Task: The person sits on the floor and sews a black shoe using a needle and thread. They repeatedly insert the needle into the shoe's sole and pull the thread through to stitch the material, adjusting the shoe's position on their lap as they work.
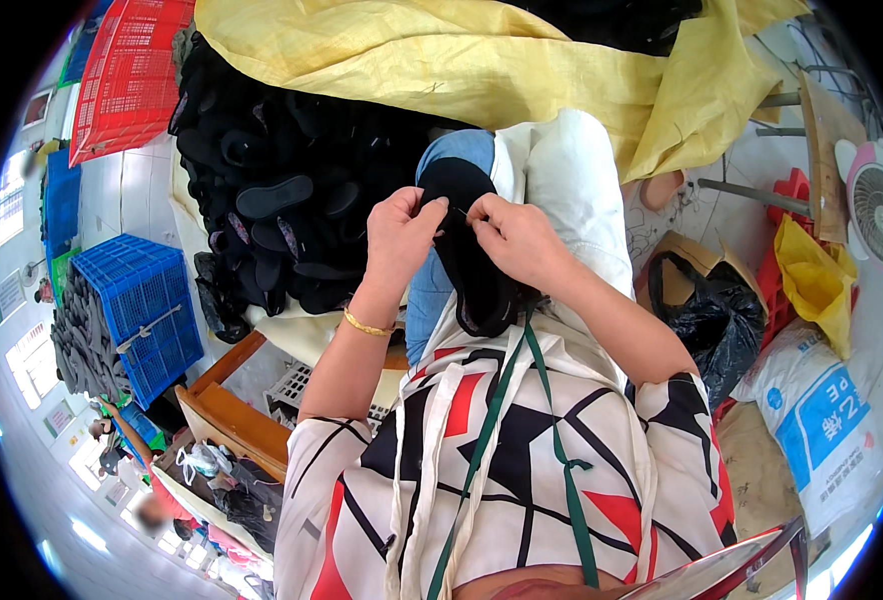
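One shoe (pixel 470 268), likely not done, is pinched by left hand (pixel 402 228) and right hand (pixel 517 238); I can't tell about the pile (pixel 284 200).

We pinched a black shoe (pixel 462 262) with our left hand (pixel 402 237) and right hand (pixel 524 243). We had a shoe pile (pixel 275 198) to our left and a fan (pixel 879 205) to our right.
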`<move>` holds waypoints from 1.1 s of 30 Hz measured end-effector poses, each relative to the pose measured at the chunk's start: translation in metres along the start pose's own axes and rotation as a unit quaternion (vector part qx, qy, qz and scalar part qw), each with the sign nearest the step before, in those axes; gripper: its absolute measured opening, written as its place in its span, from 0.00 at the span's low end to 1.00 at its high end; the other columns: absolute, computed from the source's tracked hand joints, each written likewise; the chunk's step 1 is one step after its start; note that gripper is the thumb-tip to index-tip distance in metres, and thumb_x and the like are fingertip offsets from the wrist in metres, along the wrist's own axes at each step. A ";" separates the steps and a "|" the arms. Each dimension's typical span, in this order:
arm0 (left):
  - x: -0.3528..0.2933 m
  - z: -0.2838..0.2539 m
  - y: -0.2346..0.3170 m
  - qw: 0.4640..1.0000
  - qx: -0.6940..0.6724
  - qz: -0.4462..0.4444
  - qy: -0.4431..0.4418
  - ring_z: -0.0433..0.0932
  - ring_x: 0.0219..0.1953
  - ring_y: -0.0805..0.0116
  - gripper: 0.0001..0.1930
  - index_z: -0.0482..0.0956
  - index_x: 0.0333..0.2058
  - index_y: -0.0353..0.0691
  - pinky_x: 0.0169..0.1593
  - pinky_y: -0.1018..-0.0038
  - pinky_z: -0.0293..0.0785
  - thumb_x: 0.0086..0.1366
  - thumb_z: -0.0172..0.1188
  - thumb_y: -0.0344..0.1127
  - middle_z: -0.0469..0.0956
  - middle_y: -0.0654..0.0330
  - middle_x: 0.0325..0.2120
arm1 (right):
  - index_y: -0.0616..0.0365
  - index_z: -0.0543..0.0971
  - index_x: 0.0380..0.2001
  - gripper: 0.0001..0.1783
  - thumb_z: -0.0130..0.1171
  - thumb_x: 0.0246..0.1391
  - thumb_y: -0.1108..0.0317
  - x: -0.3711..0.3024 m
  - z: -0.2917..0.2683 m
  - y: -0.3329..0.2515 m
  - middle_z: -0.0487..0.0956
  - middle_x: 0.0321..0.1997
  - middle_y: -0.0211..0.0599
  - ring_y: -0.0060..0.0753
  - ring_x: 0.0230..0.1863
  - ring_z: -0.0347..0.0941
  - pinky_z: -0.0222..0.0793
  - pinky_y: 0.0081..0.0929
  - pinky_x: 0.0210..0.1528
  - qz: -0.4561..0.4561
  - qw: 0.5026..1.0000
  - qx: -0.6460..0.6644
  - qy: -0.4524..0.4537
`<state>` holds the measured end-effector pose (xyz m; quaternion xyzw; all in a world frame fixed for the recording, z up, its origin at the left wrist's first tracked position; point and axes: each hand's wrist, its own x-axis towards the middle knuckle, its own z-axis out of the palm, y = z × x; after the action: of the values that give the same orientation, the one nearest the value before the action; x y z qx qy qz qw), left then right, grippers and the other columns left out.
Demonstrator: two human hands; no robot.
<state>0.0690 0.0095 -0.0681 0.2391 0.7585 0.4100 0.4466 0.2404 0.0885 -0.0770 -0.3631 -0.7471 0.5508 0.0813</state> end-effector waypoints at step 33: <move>0.009 -0.012 -0.001 0.975 -0.156 -0.108 -0.113 0.74 0.23 0.80 0.04 0.80 0.33 0.42 0.29 0.82 0.72 0.66 0.61 0.34 0.78 0.67 0.24 | 0.58 0.67 0.43 0.08 0.50 0.65 0.68 0.003 0.021 0.003 0.79 0.25 0.54 0.62 0.31 0.78 0.71 0.55 0.34 -0.039 0.997 -0.045 0.049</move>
<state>0.0540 0.0102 -0.0699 0.1275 0.6511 0.4431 0.6029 0.2280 0.0747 -0.0884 -0.3642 -0.7798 0.4942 0.1227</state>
